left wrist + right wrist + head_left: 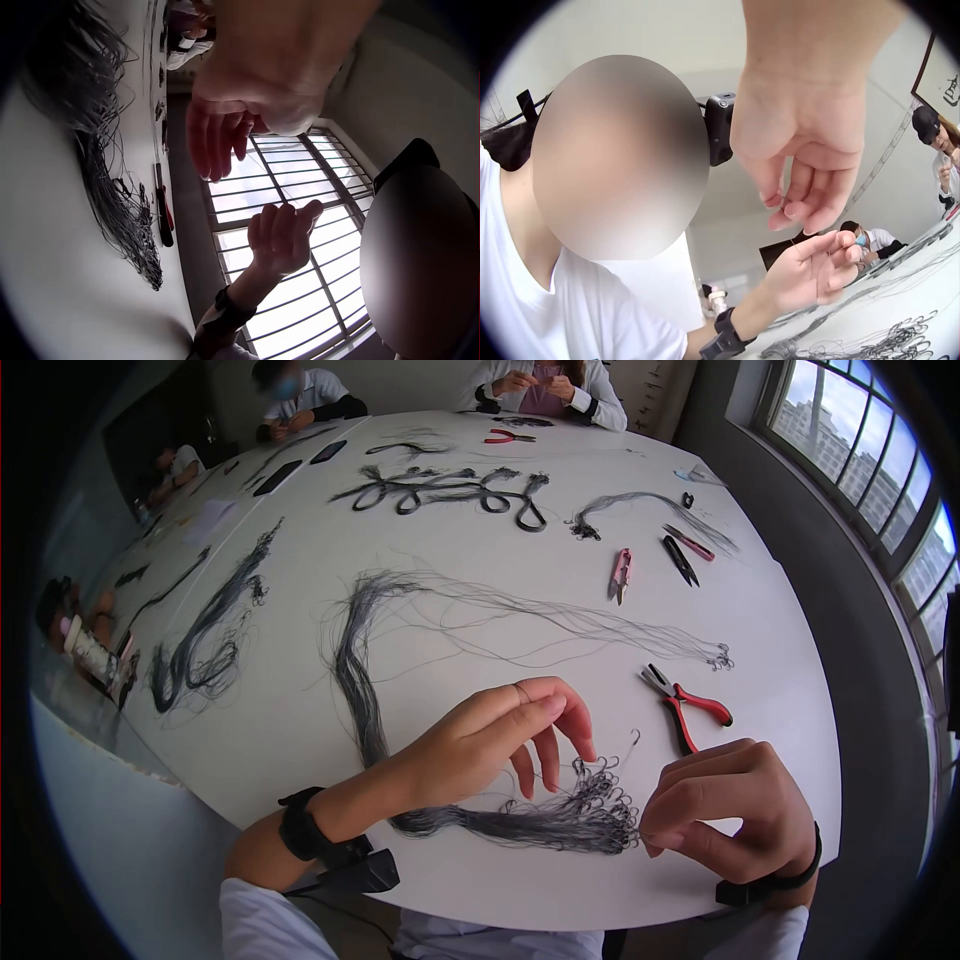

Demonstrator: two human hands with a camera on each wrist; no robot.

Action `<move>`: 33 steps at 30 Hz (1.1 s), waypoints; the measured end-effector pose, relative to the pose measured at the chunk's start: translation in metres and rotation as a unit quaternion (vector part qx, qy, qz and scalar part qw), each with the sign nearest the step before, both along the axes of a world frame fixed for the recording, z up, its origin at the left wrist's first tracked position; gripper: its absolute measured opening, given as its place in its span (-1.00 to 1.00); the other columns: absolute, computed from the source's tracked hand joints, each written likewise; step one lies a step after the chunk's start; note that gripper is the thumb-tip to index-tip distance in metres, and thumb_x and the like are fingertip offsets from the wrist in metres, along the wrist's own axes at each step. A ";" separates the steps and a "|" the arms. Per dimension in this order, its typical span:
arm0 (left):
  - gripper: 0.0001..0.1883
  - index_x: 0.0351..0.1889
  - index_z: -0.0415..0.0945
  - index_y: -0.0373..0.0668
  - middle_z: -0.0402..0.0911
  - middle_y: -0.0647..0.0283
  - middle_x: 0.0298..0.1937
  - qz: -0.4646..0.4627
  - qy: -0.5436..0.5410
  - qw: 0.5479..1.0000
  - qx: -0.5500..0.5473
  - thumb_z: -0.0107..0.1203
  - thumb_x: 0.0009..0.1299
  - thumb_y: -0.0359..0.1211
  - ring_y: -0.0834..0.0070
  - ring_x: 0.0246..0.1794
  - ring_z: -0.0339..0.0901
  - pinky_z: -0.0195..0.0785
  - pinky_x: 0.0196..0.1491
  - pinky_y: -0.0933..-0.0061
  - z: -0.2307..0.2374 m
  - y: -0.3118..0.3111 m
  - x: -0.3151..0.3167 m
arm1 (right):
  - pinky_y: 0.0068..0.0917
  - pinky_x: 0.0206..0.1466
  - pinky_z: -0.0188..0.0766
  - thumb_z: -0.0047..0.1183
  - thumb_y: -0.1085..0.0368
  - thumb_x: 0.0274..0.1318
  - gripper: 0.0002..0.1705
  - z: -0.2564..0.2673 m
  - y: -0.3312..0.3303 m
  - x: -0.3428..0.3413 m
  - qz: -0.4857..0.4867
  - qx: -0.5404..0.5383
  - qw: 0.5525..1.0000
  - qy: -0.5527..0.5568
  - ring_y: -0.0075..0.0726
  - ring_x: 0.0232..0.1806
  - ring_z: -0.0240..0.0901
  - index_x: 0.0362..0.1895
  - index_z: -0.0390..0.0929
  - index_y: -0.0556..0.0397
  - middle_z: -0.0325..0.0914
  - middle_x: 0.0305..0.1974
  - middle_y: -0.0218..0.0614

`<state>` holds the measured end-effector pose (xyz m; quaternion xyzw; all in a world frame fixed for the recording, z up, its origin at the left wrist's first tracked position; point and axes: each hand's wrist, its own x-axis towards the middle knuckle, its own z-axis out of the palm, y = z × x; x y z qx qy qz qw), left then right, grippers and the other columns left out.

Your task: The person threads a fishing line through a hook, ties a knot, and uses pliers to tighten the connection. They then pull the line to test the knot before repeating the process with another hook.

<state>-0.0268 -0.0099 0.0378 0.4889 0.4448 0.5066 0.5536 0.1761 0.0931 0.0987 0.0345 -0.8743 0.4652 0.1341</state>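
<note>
My left hand (490, 735) hovers over the near table with its fingers bent and thumb against the index finger. A thin dark line loops round that hand and crosses the palm in the right wrist view. My right hand (735, 810) pinches a thin dark strand (781, 201) between thumb and fingertips, the fingers curled; its end is hidden. Beneath and between the hands lies a thick bundle of dark line (500, 828), with many small hooks (600, 790) clustered at its right end. One single hook (635, 737) stands apart above the cluster.
Red-handled pliers (688, 705) lie beyond my right hand. Farther off are pink snips (622, 575), black snips (681, 560) and more line bundles (205, 630). Two phones (278, 478) lie at the far left. Other people sit round the white table (520, 890); a barred window is at right.
</note>
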 end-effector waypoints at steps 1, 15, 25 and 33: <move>-0.62 -0.13 0.36 -0.28 0.52 0.10 -0.18 -0.055 0.029 0.997 -0.038 -0.42 0.50 -0.19 0.54 -0.45 0.51 0.39 -0.27 0.60 0.003 -0.001 0.001 | -0.55 -0.53 0.36 0.01 0.55 -0.11 -0.93 0.003 0.001 0.000 -0.017 0.007 1.000 0.017 -0.33 -0.63 0.47 -0.51 0.51 0.15 0.53 -0.62 -0.26; -0.42 -0.24 0.47 -0.35 0.56 0.30 -0.58 -0.313 -0.028 0.941 -0.128 -0.49 0.52 -0.07 0.79 -0.79 0.03 -0.01 -0.61 0.80 0.007 -0.010 0.012 | -0.47 -0.49 0.36 0.10 0.56 -0.09 -0.87 0.004 0.024 -0.006 -0.164 0.228 0.957 0.075 -0.26 -0.52 0.48 -0.42 0.44 0.14 0.50 -0.52 -0.27; -0.51 -0.23 0.48 -0.37 0.55 0.24 -0.61 -0.392 -0.111 0.910 -0.073 -0.41 0.50 -0.17 0.65 -0.69 0.36 0.25 -0.49 0.69 -0.008 -0.007 0.009 | -0.52 -0.51 0.36 0.20 0.49 -0.15 -0.84 -0.002 0.035 -0.004 -0.211 0.265 0.931 0.137 -0.32 -0.56 0.48 -0.45 0.47 0.12 0.51 -0.55 -0.32; -0.46 -0.18 0.46 -0.37 0.60 0.13 -0.44 -0.428 -0.200 0.869 -0.143 -0.48 0.50 -0.11 0.57 -0.72 0.48 0.25 -0.59 0.76 0.005 -0.012 0.009 | -0.60 -0.57 0.31 0.18 0.50 -0.11 -0.86 -0.008 0.034 -0.013 -0.237 0.241 0.926 0.169 -0.42 -0.64 0.42 -0.48 0.45 0.13 0.48 -0.63 -0.35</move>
